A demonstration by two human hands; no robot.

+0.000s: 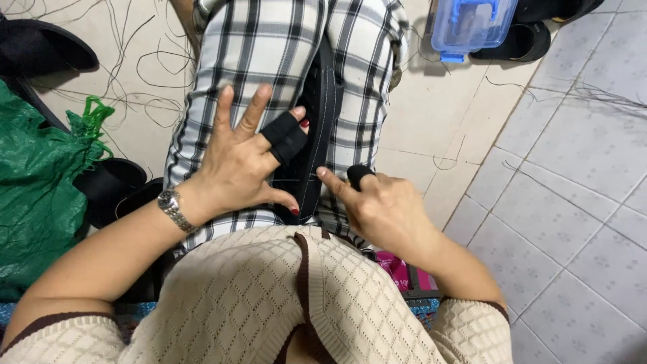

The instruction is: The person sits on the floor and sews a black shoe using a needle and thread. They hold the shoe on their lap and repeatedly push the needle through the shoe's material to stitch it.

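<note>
Far out to the left of our hands we see a green bag (34, 195) on the floor, with loose black threads (135, 61) scattered on the tiles beyond it. Our left hand (239, 165) lies flat and spread on the checked trousers (249, 40), a watch (172, 207) at its wrist and a black finger guard (286, 138) on the forefinger; it grips nothing, its fingers only press against the left edge of the black leather piece (322, 121). That piece stands clamped between our knees, running away from us, just between the two hands. Our right hand (384, 205) sits touching its right side, fingers curled in and thumb tip pinched against the leather near a thin thread, with a second black guard on one finger; whether it pinches a needle we cannot tell. Well beyond the right hand, a blue plastic box (472, 23) rests on the floor.
</note>
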